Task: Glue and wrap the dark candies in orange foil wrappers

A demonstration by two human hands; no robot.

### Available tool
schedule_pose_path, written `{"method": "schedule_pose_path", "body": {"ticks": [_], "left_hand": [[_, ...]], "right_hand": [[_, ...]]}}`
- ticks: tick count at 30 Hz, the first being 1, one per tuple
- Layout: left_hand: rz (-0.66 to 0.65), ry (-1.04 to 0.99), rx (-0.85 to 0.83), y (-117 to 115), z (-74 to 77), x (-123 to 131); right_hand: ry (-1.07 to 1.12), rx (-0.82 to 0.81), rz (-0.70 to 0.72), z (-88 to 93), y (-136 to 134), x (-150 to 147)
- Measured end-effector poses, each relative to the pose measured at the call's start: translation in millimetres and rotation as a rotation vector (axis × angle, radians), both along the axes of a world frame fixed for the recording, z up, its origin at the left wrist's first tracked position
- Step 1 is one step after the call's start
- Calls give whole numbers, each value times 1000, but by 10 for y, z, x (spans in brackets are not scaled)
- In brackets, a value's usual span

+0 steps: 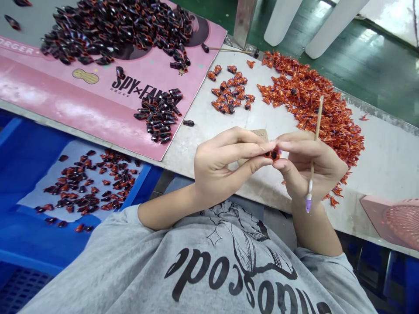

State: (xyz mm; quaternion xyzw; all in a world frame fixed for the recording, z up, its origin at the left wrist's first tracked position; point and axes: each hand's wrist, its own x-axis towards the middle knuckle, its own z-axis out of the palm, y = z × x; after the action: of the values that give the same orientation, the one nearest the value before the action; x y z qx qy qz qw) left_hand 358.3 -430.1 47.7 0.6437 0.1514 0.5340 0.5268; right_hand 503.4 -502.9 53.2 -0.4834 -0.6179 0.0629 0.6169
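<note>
My left hand (229,163) and my right hand (310,161) meet above the front of the table, fingertips closed around a small black-and-orange plastic piece (273,154). Fingers cover much of that piece. A thin wooden stick (319,117) with a white and purple lower end also sits in my right hand, slanting across the palm. Just beyond my right hand spreads a large heap of small orange pieces (314,91). Farther left is a small cluster of joined orange-and-black pieces (231,93). Partly behind my left fingers lies a tan block (260,134).
On the left, a pink printed mat (98,117) carries a big heap of black pieces (124,30) and a smaller pile (160,113). Below it, a blue bin (19,235) holds several black-and-orange pieces on white paper. A pink basket (404,222) stands at right.
</note>
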Motion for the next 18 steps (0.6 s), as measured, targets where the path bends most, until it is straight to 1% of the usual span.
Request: {"method": "schedule_pose_path", "body": {"ticks": [3,5,7,10,15,18], "left_hand": [[73,-56,-47,-47,-62,33],[108,-83,-60,-68,-105,53],[125,-85,-46,-65,-147,67],[119,-38,39,4,-209,74],[106,56,214,187,-261,52],[59,109,231,250,-245,42]], "right_hand": [[-141,-36,18,-16,-16,37],[-230,-14,29,-18,-18,38],[-277,27,-9,-13,-18,17],[-286,58,-56,-9,-20,-37],[-294,5,-63,-10,-28,-101],[-274,-13,-55,-10,-30,-107]]}}
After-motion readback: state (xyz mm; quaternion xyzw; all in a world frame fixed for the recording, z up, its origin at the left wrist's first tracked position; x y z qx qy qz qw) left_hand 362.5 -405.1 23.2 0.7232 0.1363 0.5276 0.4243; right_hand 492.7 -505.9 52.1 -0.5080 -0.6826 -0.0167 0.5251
